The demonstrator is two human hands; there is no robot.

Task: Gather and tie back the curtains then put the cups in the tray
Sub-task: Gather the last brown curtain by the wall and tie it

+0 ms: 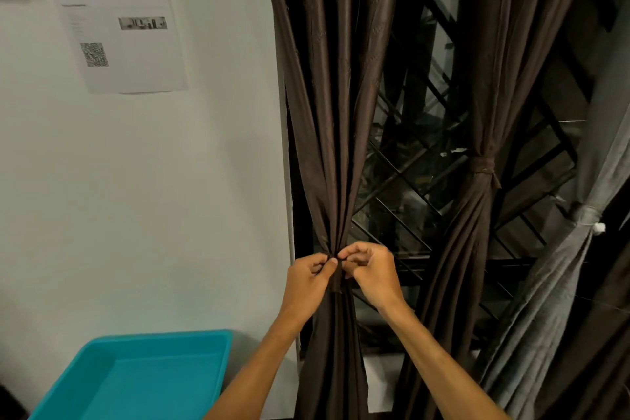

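Note:
A dark brown curtain point(332, 133) hangs beside the white wall, pinched into a narrow bunch at waist height. Around that bunch runs a brown tie-back band point(335, 280), and both hands pinch it. My left hand point(308, 278) holds the band from the left, thumb on top. My right hand point(371, 269) grips it from the right with curled fingers. A second brown curtain point(477, 215) to the right is gathered and bound with its own band point(482, 165). A teal tray point(143, 375) sits at the lower left. No cups are in view.
A grey curtain point(559, 283) tied with white cord hangs at the far right. Behind the curtains is a dark window with a black diamond grille point(409, 160). A printed sheet point(119, 17) is stuck on the white wall.

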